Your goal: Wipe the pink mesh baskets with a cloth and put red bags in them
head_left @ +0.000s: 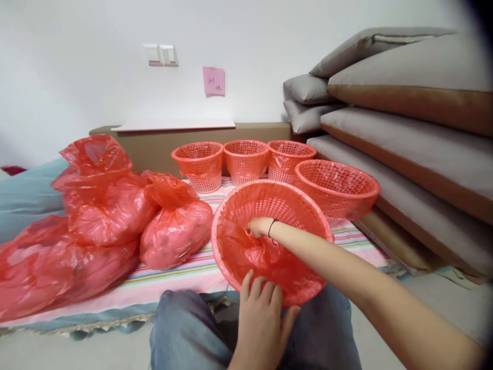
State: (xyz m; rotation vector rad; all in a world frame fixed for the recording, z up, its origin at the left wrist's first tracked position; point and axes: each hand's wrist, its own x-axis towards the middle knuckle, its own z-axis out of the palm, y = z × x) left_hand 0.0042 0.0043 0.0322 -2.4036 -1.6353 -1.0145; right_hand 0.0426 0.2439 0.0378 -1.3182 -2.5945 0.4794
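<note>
A round red plastic basket [319, 216] lined with a thin red plastic bag [292, 272] leans toward me at my knees. The bag's edge is folded out over the rim. My right hand [259, 227], with a black cord at the wrist, reaches down inside, its fingers curled into the wrinkled film near the bottom; the fingertips are partly hidden. On the near rim is my left hand [262, 313], its fingers hooked over the edge and its thumb outside.
Behind stand three smaller red baskets [206, 182] with bags round their rims, and a wide lined basket [339, 205] to the right. Filled red bags [177, 231] lie left on the striped cloth [173, 282]. Grey cushions [404, 169] are stacked at right. Beyond is a white wall.
</note>
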